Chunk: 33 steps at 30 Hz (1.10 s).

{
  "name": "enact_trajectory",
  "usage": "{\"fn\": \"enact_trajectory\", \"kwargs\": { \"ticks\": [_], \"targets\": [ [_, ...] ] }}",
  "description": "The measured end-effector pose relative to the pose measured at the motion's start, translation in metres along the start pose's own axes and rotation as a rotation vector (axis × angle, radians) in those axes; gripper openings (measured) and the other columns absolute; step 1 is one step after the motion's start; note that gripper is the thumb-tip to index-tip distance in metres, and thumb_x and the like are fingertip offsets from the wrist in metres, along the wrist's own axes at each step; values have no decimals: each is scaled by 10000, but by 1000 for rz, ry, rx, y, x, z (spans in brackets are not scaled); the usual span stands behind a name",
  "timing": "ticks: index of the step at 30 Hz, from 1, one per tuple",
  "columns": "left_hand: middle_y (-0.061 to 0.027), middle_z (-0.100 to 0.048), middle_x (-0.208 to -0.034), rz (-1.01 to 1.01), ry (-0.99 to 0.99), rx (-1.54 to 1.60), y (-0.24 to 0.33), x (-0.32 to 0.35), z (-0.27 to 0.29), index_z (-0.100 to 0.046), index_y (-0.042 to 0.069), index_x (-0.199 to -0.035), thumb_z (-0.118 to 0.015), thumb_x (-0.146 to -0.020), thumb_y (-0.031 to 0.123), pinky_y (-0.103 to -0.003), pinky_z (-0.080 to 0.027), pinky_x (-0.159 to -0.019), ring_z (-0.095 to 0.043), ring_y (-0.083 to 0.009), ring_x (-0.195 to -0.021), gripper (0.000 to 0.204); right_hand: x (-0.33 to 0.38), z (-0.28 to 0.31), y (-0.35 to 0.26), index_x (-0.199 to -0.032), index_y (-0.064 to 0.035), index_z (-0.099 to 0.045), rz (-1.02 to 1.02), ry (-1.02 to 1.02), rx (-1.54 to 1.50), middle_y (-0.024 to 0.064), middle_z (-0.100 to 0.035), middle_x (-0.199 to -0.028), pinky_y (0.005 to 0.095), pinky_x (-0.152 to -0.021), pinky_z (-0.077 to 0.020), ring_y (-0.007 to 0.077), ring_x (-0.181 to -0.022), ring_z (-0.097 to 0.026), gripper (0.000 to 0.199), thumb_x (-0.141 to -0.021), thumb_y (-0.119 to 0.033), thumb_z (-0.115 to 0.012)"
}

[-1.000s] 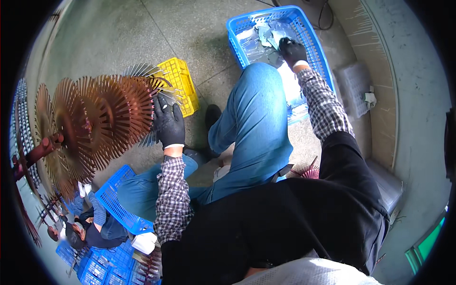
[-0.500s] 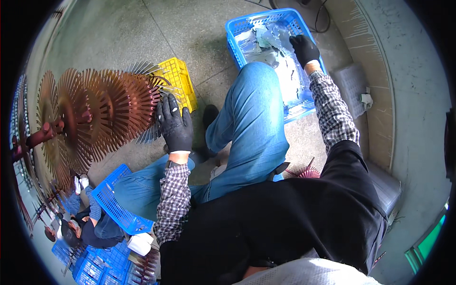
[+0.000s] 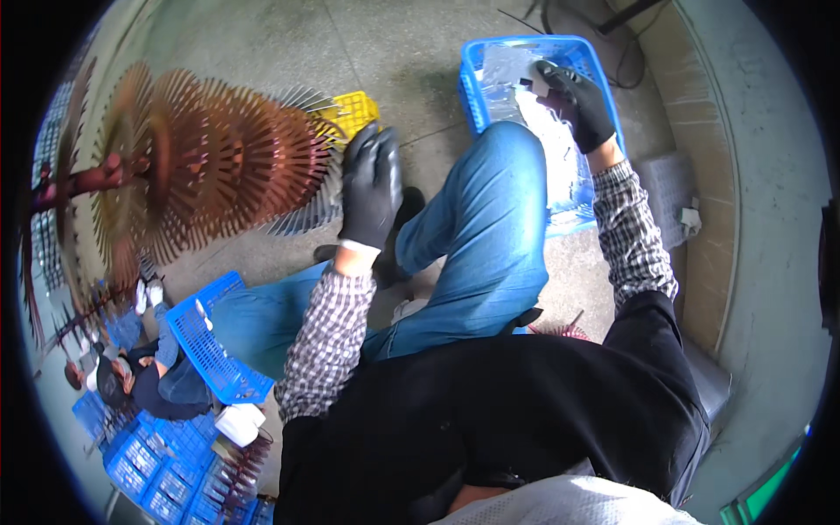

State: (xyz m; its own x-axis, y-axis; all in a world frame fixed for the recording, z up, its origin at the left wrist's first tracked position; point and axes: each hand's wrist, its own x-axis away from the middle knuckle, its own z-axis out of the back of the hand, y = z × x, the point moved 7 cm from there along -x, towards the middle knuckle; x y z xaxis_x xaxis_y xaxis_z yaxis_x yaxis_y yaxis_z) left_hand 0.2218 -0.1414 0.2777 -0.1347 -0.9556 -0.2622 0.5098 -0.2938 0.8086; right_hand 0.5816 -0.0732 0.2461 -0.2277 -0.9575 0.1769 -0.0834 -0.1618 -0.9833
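My left hand [image 3: 372,188], in a black glove, is raised beside the rack of reddish-brown fan-like blades [image 3: 227,162]. Its fingers are stretched out and I see nothing in them. The tips are close to the thin silvery blades [image 3: 306,219] at the rack's near end. My right hand [image 3: 584,109], also gloved in black, is inside the blue crate [image 3: 472,92]. Its fingers curl in over the thin, shiny sheet pieces [image 3: 507,66] lying there. Whatever is between those fingers is too hidden to name.
A yellow crate [image 3: 357,109] stands behind the rack. Another blue crate [image 3: 214,341] is at my left, near a seated person [image 3: 175,376] and several stacked blue crates [image 3: 153,464]. A grey ribbed block [image 3: 665,197] lies by the right wall. Dark cables [image 3: 626,66] run behind the crate.
My left hand has come away from the blades' end, toward me. My right hand has turned from a fist at the crate's edge to fingers reaching over the sheets. The view has shifted.
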Motion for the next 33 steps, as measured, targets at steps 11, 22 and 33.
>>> {"fn": "enact_trajectory", "kwargs": {
  "ticks": [11,22,33],
  "targets": [
    [-117,-734,-1098,737,157,662,-71,18,-16,-705,-57,-1163,-575,-1032,200,-296,-494,-917,-655,-205,-977,317,48,-179,0,-1289,13,-650,727,-353,1017,161,-727,-1042,374,-704,-545,301,-777,-669,481,-951,-326,-697],
    [-107,-722,-1186,702,108,383,-89,25,-26,-699,-1,-1240,-540,-1059,278,-323,-526,-927,-664,-232,-990,369,83,-259,81,-1227,-27,-628,499,-660,1262,183,-739,-1057,451,-740,-569,398,-848,-718,330,-987,-248,-576],
    [-154,-675,-1293,173,129,-115,-78,37,11,-667,11,-1277,-552,-1043,167,-371,-509,-990,-646,-281,-1106,304,-12,-273,138,-1082,3,-720,215,-841,860,156,-761,-1016,419,-778,-554,336,-824,-702,351,-1007,-303,-565]
  ]
}}
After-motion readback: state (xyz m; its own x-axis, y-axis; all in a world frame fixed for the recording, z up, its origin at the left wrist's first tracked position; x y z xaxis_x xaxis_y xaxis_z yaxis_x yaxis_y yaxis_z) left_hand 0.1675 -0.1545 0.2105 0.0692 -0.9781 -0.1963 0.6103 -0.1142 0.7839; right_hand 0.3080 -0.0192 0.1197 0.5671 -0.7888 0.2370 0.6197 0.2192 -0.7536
